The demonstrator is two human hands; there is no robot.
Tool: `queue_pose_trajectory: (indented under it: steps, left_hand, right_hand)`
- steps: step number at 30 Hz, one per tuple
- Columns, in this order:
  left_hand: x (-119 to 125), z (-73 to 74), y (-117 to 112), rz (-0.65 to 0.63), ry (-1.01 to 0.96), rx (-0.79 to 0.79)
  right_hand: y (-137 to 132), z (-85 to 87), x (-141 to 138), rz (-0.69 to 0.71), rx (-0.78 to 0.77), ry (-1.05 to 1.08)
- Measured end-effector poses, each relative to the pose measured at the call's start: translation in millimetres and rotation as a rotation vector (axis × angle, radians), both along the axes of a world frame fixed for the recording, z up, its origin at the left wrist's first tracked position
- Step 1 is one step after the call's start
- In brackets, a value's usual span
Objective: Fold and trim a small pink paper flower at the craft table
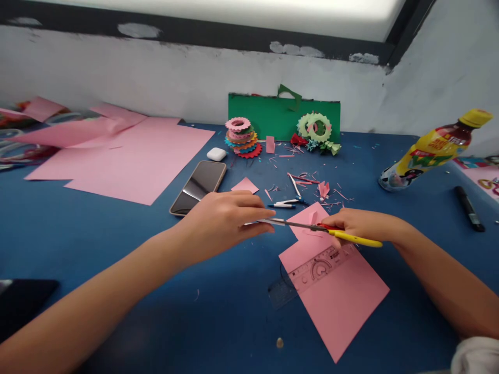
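My right hand (358, 226) is closed on a pair of scissors (353, 238) with yellow and red handles. Their blades point left, toward my left hand (234, 221). Between the thumb and fingers of that hand is a thin white strip (273, 222), seen nearly edge-on, and the blade tips meet it. I cannot tell what the strip is made of. Below the scissors lie pink paper sheets (343, 306), with a clear ruler (317, 270) across the larger one. A small folded pink piece rests under the blades.
A phone (200, 184) and a white earbud case (216, 154) lie left of centre. Behind are stacked paper rings (241, 137), a green board (268, 111) and paper scraps. Large pink sheets (136, 156) cover the back left. A drink bottle (432, 150) and a black marker (469, 209) are right.
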State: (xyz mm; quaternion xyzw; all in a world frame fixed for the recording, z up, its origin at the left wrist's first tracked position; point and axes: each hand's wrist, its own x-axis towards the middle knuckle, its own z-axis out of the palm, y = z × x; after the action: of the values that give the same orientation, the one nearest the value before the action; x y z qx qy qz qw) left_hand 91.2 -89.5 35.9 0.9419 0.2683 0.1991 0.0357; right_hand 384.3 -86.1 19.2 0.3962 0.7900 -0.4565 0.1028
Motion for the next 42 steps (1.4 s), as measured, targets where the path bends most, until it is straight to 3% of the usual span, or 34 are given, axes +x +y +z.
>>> queue_pose_trajectory:
  steps: [13,16,19,22,25,27,32,37,42]
  left_hand:
    - [9.4,-12.1,1.2,0.007,0.082,-0.080]
    - [2.4,-9.6,8.4,0.052,0.023,-0.070]
    - [-9.2,-1.1,17.9,0.215,-0.198,-0.058]
    - [-12.7,4.0,21.3,0.386,-0.299,-0.176]
    - [-7.6,0.9,21.2,0.421,-0.290,-0.428]
    - [-4.3,-3.8,23.3,0.400,-0.342,-0.601]
    - [-2.1,-18.0,33.0,0.245,-0.689,-0.900]
    - [5.8,-28.1,29.2,0.191,-0.820,-1.092]
    - [16.5,-26.8,20.0,0.164,-0.836,-1.139]
  right_hand:
    - [8.4,2.9,28.9,-0.067,-0.179,-0.030]
    - [14.9,-2.6,45.9,-0.147,-0.270,-0.052]
    - [25.6,-13.4,65.6,-0.335,-0.323,-0.057]
    - [33.1,-20.3,72.2,-0.507,-0.185,0.110]
    - [30.8,-18.0,59.9,-0.490,0.019,0.085]
    - [25.7,-14.7,47.1,-0.431,0.174,-0.014]
    - [16.8,-13.9,26.0,-0.298,0.583,-0.400]
    - [13.2,-13.2,18.2,-0.256,0.747,-0.490]
    - [7.7,-9.6,11.9,-0.218,0.814,-0.482]
